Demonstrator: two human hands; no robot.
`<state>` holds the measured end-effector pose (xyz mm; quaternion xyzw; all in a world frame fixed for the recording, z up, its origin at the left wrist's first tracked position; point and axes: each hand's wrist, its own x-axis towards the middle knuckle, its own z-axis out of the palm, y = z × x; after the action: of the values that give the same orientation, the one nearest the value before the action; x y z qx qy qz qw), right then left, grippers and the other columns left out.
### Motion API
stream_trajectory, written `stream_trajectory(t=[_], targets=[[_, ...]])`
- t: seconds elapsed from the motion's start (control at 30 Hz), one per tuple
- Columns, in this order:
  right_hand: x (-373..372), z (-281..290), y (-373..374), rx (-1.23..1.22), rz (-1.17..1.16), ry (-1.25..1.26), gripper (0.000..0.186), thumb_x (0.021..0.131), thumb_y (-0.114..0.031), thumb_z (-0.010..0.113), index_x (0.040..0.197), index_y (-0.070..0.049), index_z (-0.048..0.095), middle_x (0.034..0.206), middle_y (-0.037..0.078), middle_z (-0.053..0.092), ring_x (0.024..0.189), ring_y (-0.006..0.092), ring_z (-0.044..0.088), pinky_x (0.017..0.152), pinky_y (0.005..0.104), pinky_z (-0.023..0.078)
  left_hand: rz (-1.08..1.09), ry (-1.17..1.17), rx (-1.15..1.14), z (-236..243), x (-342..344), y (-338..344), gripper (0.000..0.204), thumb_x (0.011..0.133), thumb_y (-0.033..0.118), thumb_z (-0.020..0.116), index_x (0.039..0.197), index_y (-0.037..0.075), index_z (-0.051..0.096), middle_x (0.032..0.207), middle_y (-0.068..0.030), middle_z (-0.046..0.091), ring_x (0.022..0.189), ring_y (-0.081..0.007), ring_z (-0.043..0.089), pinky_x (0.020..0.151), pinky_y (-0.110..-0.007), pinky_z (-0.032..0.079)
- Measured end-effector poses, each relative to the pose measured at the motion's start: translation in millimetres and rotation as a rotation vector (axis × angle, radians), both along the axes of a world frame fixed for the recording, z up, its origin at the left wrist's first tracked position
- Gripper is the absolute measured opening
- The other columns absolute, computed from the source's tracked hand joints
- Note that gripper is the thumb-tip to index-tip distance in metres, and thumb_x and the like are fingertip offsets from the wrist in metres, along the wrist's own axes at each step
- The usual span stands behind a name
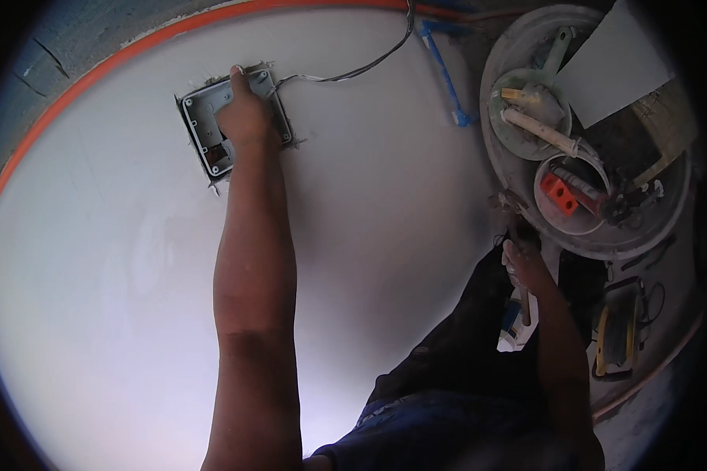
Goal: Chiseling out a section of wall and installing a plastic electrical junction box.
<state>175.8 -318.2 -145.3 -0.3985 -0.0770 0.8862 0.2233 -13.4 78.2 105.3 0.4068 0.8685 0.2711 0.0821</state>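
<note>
A grey rectangular electrical box [202,118] sits in a rough-edged cut-out in the white wall surface. My left hand [247,114] is on it, one finger over the upper rim and the others curled at its inside, partly hidden by the hand. A dark cable [346,76] runs off from the box's right side. Lower right, beside the round tub, my right hand [526,263] is closed round the handle of a hammer [511,202]. The hammer's head is up and its handle end points down; the head looks dirty and is hard to make out in shadow.
The large round tub [499,169] at right holds a green pan [518,141], a white bucket [543,208] with an orange block [559,195] and tools, and a pale board [617,63]. A blue strip [445,74] lies near it. A yellow-and-black reel [617,337] stands lower right. Orange conduit [102,74] curves along the far edge.
</note>
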Motion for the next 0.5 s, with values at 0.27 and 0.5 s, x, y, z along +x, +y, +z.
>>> stream_trajectory(t=[0.27,0.5], targets=[[2.9,0.6,11.3,-0.072,-0.071,-0.002,0.041,0.097,-0.042,0.049,0.077,-0.006,0.054,0.057,-0.002,0.041,0.045,0.0081,0.038,0.043,0.0269,0.032,0.026,0.022,-0.046,1.5,4.5,-2.6,0.073,0.088,0.053,0.062,0.104,-0.018,0.055,0.087,-0.018,0.062,0.069,-0.0228,0.058,0.063,-0.035,0.049],[11.7,66.0,51.6,0.157,-0.228,-0.138,0.048,0.1,-0.047,0.045,0.08,-0.005,0.056,0.059,-0.002,0.043,0.051,0.006,0.041,0.047,0.025,0.035,-0.055,0.047,-0.078,-0.1,-10.2,2.4,0.083,0.089,0.055,0.059,0.115,-0.023,0.048,0.111,-0.0276,0.061,0.094,-0.0303,0.061,0.085,-0.038,0.048]])
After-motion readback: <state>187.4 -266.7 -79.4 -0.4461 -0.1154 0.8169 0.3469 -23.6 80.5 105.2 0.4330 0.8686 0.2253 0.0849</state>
